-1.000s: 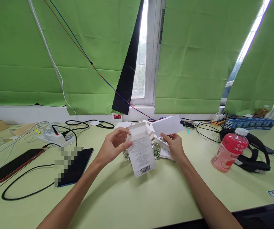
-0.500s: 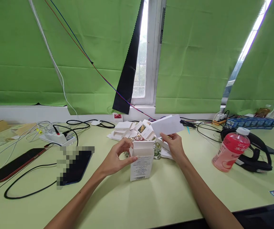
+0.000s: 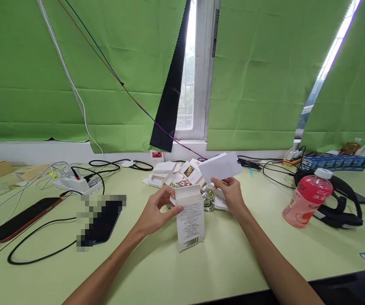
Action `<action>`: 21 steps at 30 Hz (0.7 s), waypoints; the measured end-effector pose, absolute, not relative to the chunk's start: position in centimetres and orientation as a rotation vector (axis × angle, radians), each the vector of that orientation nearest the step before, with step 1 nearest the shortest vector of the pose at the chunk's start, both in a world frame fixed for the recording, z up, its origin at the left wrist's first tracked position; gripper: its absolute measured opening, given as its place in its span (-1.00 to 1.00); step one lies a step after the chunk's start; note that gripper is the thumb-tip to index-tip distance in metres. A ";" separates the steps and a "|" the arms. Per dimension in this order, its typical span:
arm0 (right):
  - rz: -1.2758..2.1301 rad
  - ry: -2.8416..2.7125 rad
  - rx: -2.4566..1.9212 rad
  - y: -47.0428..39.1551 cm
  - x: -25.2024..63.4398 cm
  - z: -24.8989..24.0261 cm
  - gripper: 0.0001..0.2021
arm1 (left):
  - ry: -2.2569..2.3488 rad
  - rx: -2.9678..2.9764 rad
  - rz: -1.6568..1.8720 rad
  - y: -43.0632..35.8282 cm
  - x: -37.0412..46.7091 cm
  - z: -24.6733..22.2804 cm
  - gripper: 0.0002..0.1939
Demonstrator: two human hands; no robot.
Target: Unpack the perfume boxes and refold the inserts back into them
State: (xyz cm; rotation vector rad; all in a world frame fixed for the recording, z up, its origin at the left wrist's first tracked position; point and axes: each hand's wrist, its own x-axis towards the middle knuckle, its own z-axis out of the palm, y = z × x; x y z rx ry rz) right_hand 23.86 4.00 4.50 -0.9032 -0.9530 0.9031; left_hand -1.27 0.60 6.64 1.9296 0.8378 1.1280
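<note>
Between thumb and fingers, my left hand (image 3: 160, 209) grips a white printed carton (image 3: 190, 222) by its upper left edge. The carton is slightly tilted, its top flap raised, with small text and a barcode on the side facing me. My right hand (image 3: 231, 192) pinches a folded white sheet (image 3: 222, 166) at its lower edge, up and to the right of the carton. Behind both hands lies a pile of white boxes (image 3: 165, 168), one with a gold picture (image 3: 189, 170). Shiny glass bottles (image 3: 208, 199) show partly behind the carton.
Left on the table are a red-edged phone (image 3: 23, 218), a partly blurred dark phone (image 3: 106, 222) and a power strip (image 3: 77, 184) with cables. A pink drink bottle (image 3: 308, 199) and a black headset (image 3: 344, 203) stand at right. Blue boxes (image 3: 335, 164) line the back.
My left hand has tilted the carton and brought its bottom nearer to me, so its printed side shows more fully. The white sheet in my right hand has shifted slightly left.
</note>
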 end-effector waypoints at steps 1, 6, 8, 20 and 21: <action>0.904 -0.958 -0.908 4.0 23.9 4.5 -0.55 | 0.839 1.917 1.143 0.7 -1.3 6.5 -0.74; 0.888 -0.967 -0.969 4.2 24.0 4.3 -0.56 | 0.856 1.867 1.192 1.1 -1.4 6.0 -0.74; 0.880 -0.962 -0.995 4.1 24.1 4.4 -0.55 | 0.862 1.840 1.183 1.1 -1.3 5.9 -0.73; 0.676 -0.924 -1.221 4.9 25.9 3.7 -0.56 | 0.899 1.768 1.205 0.8 -0.6 5.7 -0.68; 0.675 -0.929 -1.244 4.9 26.0 3.6 -0.55 | 0.910 1.767 1.221 0.9 -0.6 5.6 -0.68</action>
